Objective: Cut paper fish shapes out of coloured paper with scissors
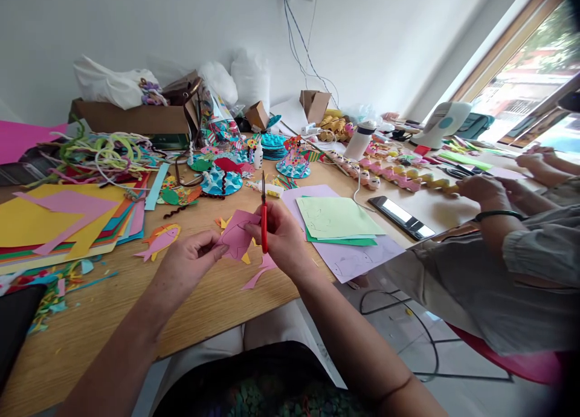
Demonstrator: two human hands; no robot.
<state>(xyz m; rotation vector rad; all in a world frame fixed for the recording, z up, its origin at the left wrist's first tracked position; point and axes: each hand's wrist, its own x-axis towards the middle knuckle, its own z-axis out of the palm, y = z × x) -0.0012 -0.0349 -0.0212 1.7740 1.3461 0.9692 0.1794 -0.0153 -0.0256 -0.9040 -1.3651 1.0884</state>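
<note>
Between the thumb and fingers of my left hand (pixel 193 263) is a pink piece of paper (pixel 237 235) with a drawn outline on it. My right hand (pixel 284 235) grips scissors (pixel 264 223) with red handles, blades pointing up and away from me. Its thumb also rests on the right edge of the pink paper. Under the paper, partly hidden, lie yellow cut-out pieces and a curved pink offcut (pixel 259 273). To the left of my left hand sits a pink paper fish (pixel 164 240) with an orange and yellow edge.
Stacked coloured paper (pixel 49 217) and scraps cover the table's left side. Green sheets (pixel 338 216) and a phone (pixel 401 217) lie to the right. Blue decorated craft pieces (pixel 221 181) and a glue bottle (pixel 258 156) stand behind. Another person's hands (pixel 487 190) work at the right.
</note>
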